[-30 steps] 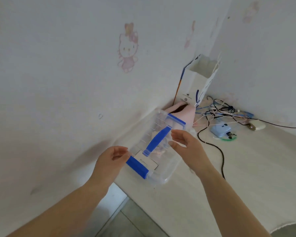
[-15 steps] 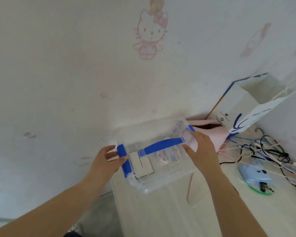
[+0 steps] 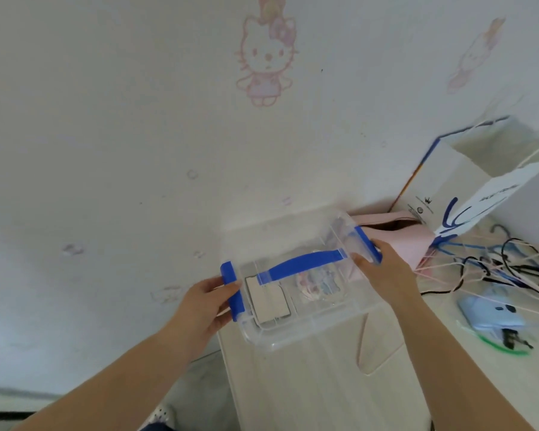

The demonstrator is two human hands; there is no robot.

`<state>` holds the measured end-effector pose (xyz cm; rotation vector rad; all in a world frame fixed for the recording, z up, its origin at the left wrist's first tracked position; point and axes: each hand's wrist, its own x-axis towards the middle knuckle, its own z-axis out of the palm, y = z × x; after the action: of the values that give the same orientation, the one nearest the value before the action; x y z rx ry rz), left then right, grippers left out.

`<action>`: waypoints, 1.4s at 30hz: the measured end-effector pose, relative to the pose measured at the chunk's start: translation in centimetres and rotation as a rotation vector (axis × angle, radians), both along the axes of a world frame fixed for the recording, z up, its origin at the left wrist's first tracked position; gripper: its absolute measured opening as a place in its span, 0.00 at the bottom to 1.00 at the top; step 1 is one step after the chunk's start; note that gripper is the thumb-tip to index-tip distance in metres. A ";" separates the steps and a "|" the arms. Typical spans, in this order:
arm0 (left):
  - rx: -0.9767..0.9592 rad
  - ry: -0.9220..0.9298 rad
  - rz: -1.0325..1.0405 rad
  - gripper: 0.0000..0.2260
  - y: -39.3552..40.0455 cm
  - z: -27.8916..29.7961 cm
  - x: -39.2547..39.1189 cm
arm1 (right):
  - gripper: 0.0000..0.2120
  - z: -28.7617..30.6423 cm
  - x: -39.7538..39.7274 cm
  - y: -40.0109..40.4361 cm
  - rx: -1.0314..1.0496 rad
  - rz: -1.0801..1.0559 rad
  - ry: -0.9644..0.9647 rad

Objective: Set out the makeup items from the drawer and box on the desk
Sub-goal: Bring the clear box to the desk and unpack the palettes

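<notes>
Two hands: both are at the short ends of the box, one on each blue clip.
Left hand: fingers and thumb are curled around the left clip, gripping it.
Right hand: thumb and fingers hold the right clip and the end of the box.
Box: clear plastic, with the lid on and a blue handle across the top. It is at the left front corner of the tabletop, close to the wall. I cannot tell if its bottom touches the tabletop.
Inside the box: a pale flat card with a dark edge on the left and some small pink and blue items in the middle, blurred through the lid.
Behind the box: a pink bag lies just beside the right clip, partly hidden by the right hand.
Paper bag: white with blue marks, standing open at the wall, behind the pink bag.
Cables: a tangle of black, blue and pale cords lies right of the right hand, near the paper bag.
Blue device: it lies on the tabletop in front of the cables, well apart from the box.
Wall: white, with a faded pink cat sticker above the box.
</notes>
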<state>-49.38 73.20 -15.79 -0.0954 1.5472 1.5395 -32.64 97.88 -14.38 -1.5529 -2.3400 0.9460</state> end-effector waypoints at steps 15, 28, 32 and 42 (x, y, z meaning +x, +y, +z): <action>-0.006 0.339 -0.364 0.15 -5.3 2.0 -6.1 | 0.20 0.6 3.5 -13.4 -0.017 -0.416 0.258; 0.131 0.555 -0.953 0.09 -14.1 3.9 -10.9 | 0.17 2.4 3.1 -41.0 -0.043 -0.947 0.427; 0.106 0.527 -1.103 0.16 -16.4 3.0 -10.0 | 0.16 1.5 3.7 -48.4 -0.049 -1.115 0.478; 0.104 0.611 -1.306 0.14 -25.0 0.5 -7.3 | 0.13 -1.3 3.3 -65.3 -0.086 -1.342 0.578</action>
<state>-56.65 48.21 -15.28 1.2890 1.4085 0.5571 -29.34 32.63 -15.65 -1.9545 -0.5676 0.8680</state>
